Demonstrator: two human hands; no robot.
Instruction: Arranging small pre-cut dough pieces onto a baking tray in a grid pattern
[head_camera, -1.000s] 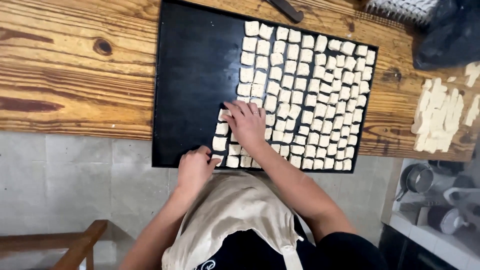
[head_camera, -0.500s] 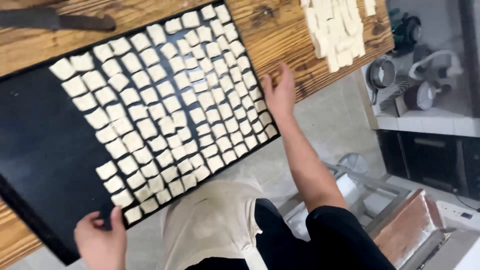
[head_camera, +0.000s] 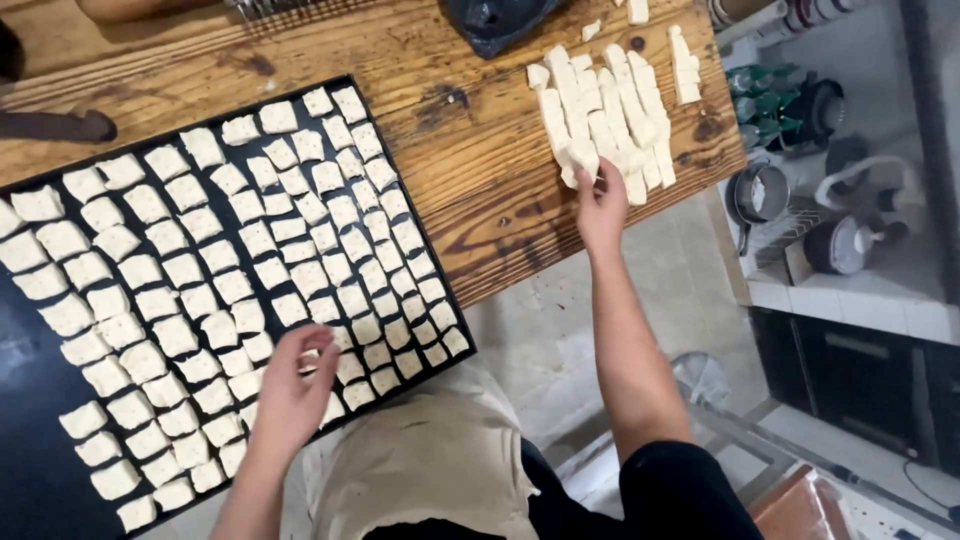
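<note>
Reaching out over the wooden bench (head_camera: 470, 170), the right hand (head_camera: 600, 205) is touching the near end of a pile of pale dough strips (head_camera: 610, 115), its grip narrow, fingertips pinching at one strip; whether it is actually lifting it I cannot tell. The left hand (head_camera: 290, 395) is resting at the near edge of the black baking tray (head_camera: 30, 350), fingers loosely spread and holding nothing, lying over the small dough squares (head_camera: 240, 250) that are sitting in rows across the tray. A beige apron (head_camera: 420, 470) is hanging below.
</note>
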